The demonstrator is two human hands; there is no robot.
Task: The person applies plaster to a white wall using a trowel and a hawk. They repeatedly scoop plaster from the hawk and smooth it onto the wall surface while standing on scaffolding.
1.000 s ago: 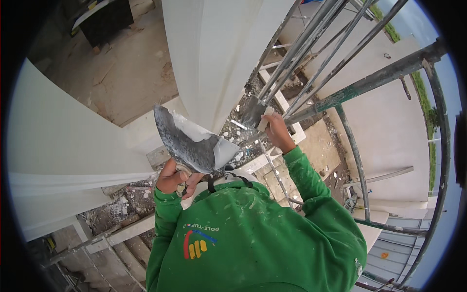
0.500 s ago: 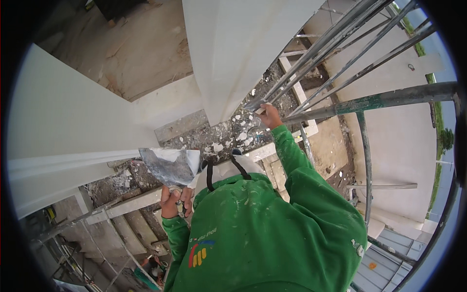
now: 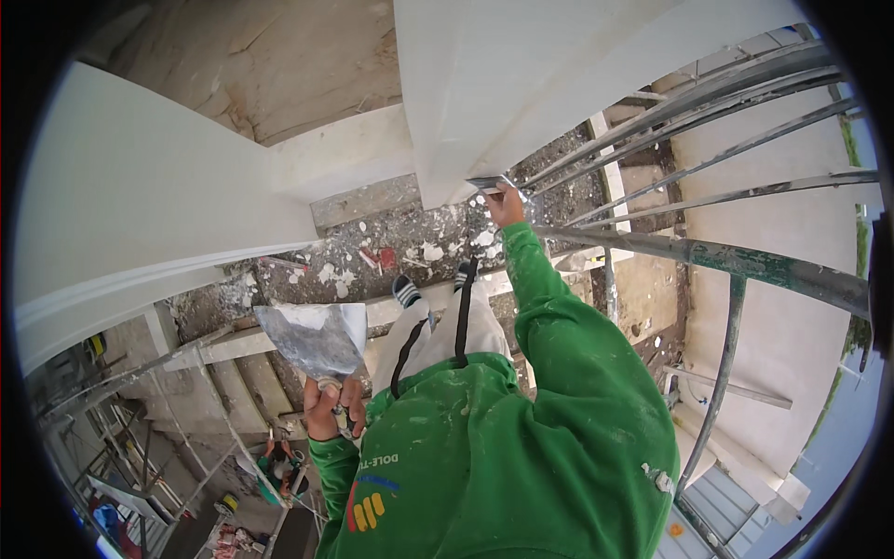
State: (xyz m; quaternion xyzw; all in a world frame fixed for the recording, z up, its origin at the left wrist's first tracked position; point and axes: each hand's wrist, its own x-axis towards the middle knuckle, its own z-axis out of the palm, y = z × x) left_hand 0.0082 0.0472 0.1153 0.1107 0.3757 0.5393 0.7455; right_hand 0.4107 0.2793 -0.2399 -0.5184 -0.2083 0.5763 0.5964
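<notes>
My left hand (image 3: 332,406) grips the handle of a wide steel trowel (image 3: 311,340) smeared with white compound, held low in front of my body. My right hand (image 3: 506,203) is closed on a scraper (image 3: 485,182), reaching forward to the lower edge of a white column (image 3: 456,65); its blade is at that edge, and whether it presses on the surface I cannot tell.
Grey scaffold tubes (image 3: 745,252) surround me on the right and lower left. Below are a debris-strewn ledge (image 3: 354,242) and my sandalled feet (image 3: 406,292). A white wall (image 3: 140,177) stands at left. A co-worker (image 3: 281,466) is on a lower level at bottom left.
My right hand with the scraper has moved forward to the column's lower edge. My left hand and trowel have dropped lower, and the camera's view has swung, showing my feet and the person below.
</notes>
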